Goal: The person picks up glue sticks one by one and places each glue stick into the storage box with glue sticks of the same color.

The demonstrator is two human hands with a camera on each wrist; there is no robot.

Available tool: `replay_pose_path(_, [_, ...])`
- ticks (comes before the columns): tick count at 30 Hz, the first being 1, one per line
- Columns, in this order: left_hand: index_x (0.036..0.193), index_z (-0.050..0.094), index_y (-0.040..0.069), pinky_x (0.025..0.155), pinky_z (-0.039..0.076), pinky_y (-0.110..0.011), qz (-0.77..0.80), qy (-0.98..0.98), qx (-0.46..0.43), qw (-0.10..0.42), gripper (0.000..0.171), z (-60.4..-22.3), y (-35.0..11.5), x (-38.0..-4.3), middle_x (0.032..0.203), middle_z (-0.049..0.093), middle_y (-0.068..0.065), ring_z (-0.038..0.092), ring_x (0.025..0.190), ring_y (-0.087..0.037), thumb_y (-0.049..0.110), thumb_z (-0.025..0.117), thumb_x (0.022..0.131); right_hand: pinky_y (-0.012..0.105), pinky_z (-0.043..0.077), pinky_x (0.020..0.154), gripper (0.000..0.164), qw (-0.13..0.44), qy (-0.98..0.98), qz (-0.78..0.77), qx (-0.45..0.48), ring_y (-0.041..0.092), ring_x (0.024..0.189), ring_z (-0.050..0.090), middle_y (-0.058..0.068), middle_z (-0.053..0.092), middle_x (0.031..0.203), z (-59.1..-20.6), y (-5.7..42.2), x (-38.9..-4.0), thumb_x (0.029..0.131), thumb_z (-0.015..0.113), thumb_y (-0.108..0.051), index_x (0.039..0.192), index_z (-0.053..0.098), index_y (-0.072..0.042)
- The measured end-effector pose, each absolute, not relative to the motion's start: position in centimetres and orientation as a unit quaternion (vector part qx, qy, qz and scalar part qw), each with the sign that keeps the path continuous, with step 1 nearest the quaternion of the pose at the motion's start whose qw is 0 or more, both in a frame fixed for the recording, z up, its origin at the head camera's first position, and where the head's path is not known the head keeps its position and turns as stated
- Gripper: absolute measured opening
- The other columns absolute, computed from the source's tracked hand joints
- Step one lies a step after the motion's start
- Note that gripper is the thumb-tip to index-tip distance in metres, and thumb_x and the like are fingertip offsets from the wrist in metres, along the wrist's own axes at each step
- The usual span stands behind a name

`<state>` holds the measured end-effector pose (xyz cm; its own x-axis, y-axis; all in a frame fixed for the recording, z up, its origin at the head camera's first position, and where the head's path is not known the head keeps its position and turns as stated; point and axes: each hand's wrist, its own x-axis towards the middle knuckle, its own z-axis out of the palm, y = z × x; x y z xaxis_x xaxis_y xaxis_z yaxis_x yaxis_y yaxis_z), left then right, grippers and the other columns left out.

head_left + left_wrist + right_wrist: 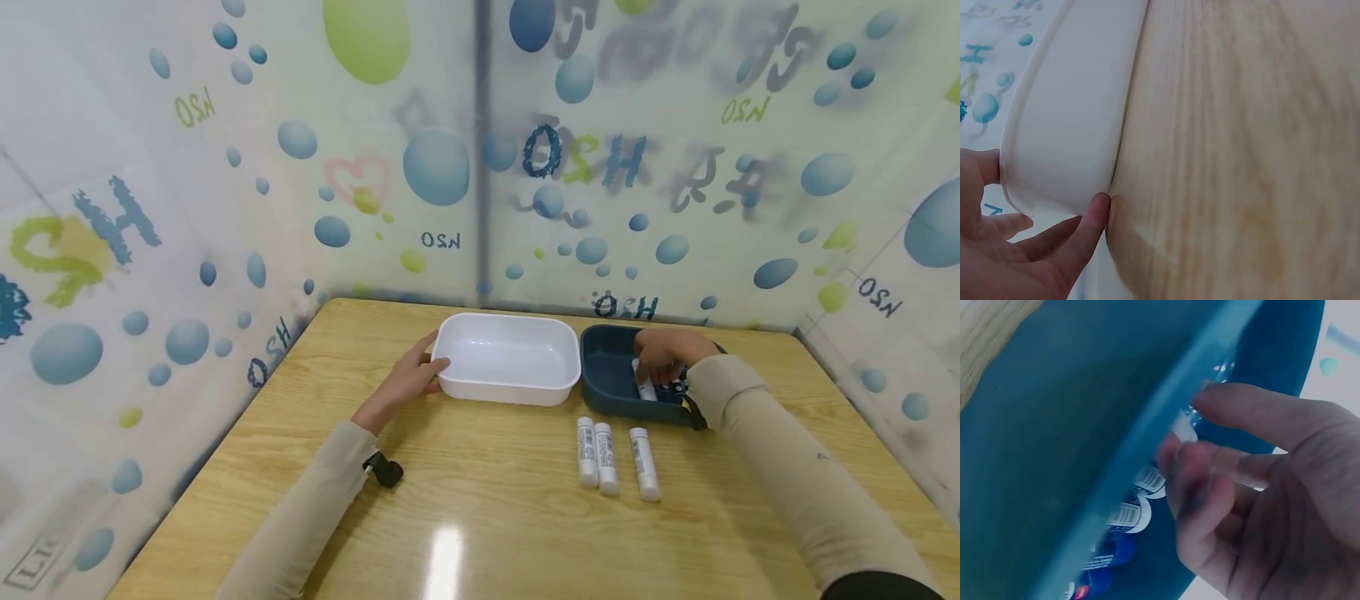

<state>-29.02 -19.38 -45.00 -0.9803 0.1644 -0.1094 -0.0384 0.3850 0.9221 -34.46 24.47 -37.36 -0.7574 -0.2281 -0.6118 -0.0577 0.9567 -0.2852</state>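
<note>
At its left end, a white tray [510, 392] is gripped by my left hand [408, 375], the thumb over the rim and the fingers against the outer wall. In the left wrist view, the fingertips [1099, 203] touch the wall's lower corner. My right hand [667, 354] reaches into a dark blue tray [611, 371], its thumb and curled fingers about a white glue stick [647, 390]. Blur partly hides this hold in the right wrist view. Beside it in that tray lie more white sticks [1127, 515] and blue-capped ones [1107, 550].
Three white glue sticks lie on the wooden table [375, 533] before the dark blue tray: a left one [588, 454], a middle one [606, 458] and a right one [644, 465]. The trays stand side by side. A patterned curtain [412, 208] hangs behind the table.
</note>
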Motion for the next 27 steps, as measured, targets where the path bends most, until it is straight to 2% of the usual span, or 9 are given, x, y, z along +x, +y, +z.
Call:
replay_pose_path(3, [0.167, 0.019, 0.023, 0.090, 0.063, -0.037, 0.551, 0.829, 0.034, 0.092, 0.072, -45.0, -19.4, -29.1, 0.146, 0.052, -0.029, 0.067, 0.114, -0.031, 0.029, 0.057, 0.107, 0.035, 0.063, 0.077, 0.061, 0.339, 0.928, -0.134, -0.077, 0.025, 0.089, 0.072, 0.019, 0.072, 0.101, -37.7, 24.6, -34.7, 0.093, 0.073, -0.013, 0.141, 0.048, 0.016])
replay_pose_path(7, [0.167, 0.019, 0.023, 0.089, 0.063, -0.035, 0.550, 0.830, 0.034, 0.093, 0.072, -45.0, -19.4, -29.1, 0.146, 0.052, -0.028, 0.067, 0.113, -0.029, 0.029, 0.057, 0.107, 0.037, 0.063, 0.078, 0.056, 0.327, 0.929, -0.151, -0.082, 0.026, 0.090, 0.070, 0.020, 0.068, 0.105, -37.9, 24.8, -34.8, 0.091, 0.076, -0.011, 0.135, 0.050, 0.012])
replay_pose_path(11, [0.167, 0.019, 0.022, 0.090, 0.063, -0.036, 0.550, 0.830, 0.037, 0.092, 0.071, -44.9, -19.4, -29.0, 0.146, 0.052, -0.029, 0.067, 0.114, -0.030, 0.029, 0.056, 0.107, 0.034, 0.062, 0.072, 0.050, 0.312, 0.933, -0.156, -0.086, 0.024, 0.084, 0.066, 0.018, 0.062, 0.103, -37.7, 25.0, -34.7, 0.089, 0.079, -0.011, 0.126, 0.050, 0.004])
replay_pose_path(17, [0.167, 0.019, 0.023, 0.090, 0.062, -0.036, 0.551, 0.829, 0.031, 0.092, 0.070, -44.6, -19.3, -28.8, 0.147, 0.051, -0.028, 0.066, 0.116, -0.031, 0.029, 0.055, 0.108, 0.031, 0.055, 0.064, 0.042, 0.305, 0.932, -0.159, -0.115, 0.019, 0.074, 0.060, 0.015, 0.054, 0.101, -36.8, 24.9, -34.5, 0.091, 0.077, -0.011, 0.116, 0.046, 0.002])
replay_pose_path(24, [0.167, 0.019, 0.020, 0.087, 0.063, -0.034, 0.550, 0.830, 0.030, 0.090, 0.070, -44.9, -19.3, -29.0, 0.147, 0.051, -0.030, 0.067, 0.113, -0.030, 0.027, 0.055, 0.108, 0.040, 0.064, 0.077, 0.046, 0.300, 0.928, -0.184, -0.125, 0.027, 0.088, 0.070, 0.022, 0.059, 0.109, -35.5, 25.1, -34.5, 0.095, 0.072, -0.010, 0.126, 0.042, 0.006])
replay_pose_path(27, [0.167, 0.019, 0.021, 0.088, 0.062, -0.034, 0.553, 0.828, 0.031, 0.091, 0.070, -44.7, -19.2, -29.0, 0.146, 0.052, -0.029, 0.067, 0.113, -0.030, 0.028, 0.055, 0.107, 0.041, 0.064, 0.077, 0.048, 0.294, 0.926, -0.199, -0.126, 0.028, 0.088, 0.070, 0.023, 0.060, 0.108, -34.8, 25.2, -34.6, 0.096, 0.069, -0.010, 0.130, 0.040, 0.006])
